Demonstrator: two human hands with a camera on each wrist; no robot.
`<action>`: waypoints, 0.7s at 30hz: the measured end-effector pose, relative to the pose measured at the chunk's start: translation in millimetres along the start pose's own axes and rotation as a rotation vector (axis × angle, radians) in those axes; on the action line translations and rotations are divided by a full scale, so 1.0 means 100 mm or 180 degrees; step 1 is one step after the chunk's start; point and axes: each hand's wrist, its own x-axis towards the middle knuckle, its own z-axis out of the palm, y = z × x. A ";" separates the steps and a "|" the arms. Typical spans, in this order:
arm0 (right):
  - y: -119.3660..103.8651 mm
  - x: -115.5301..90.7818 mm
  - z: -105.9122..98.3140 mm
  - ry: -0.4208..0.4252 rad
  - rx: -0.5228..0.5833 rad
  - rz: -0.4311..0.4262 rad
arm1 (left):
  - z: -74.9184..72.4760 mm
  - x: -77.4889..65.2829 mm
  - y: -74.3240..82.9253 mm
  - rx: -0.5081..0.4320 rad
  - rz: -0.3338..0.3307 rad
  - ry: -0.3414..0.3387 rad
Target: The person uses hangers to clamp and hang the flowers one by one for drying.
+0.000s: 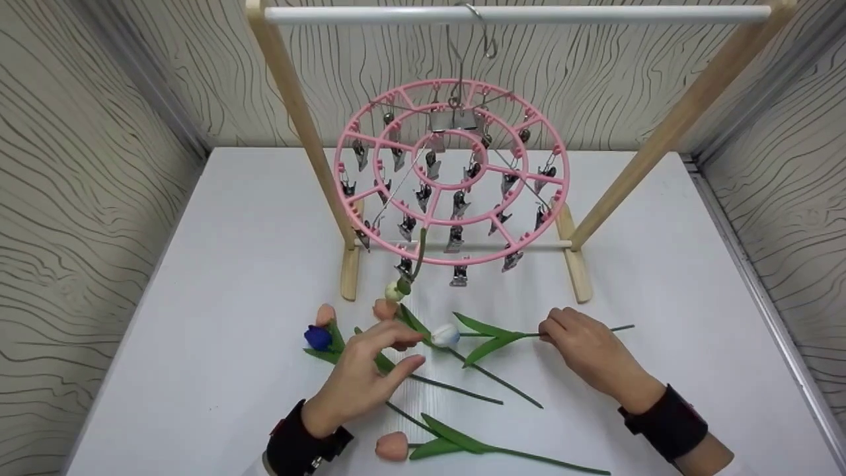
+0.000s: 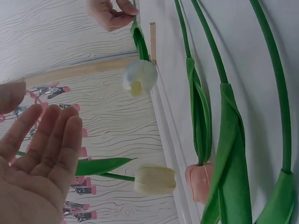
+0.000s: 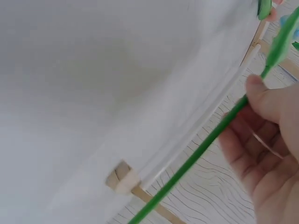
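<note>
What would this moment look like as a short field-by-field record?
Right hand: pinches the stem of a white-and-blue tulip
Left hand: holds nothing, near that tulip's bloom
Pink clip hanger: hangs from the white bar of a wooden stand
Cream tulip: hangs head down below the pink clip hanger
White table: bears a blue tulip and several peach tulips
</note>
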 end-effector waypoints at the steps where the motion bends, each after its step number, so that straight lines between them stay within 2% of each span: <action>1: 0.00 0.01 -0.02 0.0072 -0.0012 -0.0093 | 0.02 0.02 0.01 0.0004 0.0031 -0.0045; 4: -0.02 0.06 -0.09 0.0280 -0.0042 -0.0304 | 0.05 0.08 0.04 0.0024 0.0069 -0.0199; 9: -0.06 0.16 -0.20 0.0519 -0.0154 -0.0585 | 0.06 0.18 0.13 0.0191 0.0009 -0.0494; 13: -0.10 0.22 -0.31 0.0578 -0.0313 -0.0779 | 0.08 0.29 0.20 0.0363 0.0072 -0.0734; 17: -0.16 0.28 -0.45 0.0561 -0.0539 -0.0983 | 0.11 0.42 0.27 0.0688 0.0170 -0.0999; 21: -0.23 0.32 -0.58 0.0569 -0.0704 -0.1167 | 0.14 0.52 0.32 0.0958 0.0122 -0.1304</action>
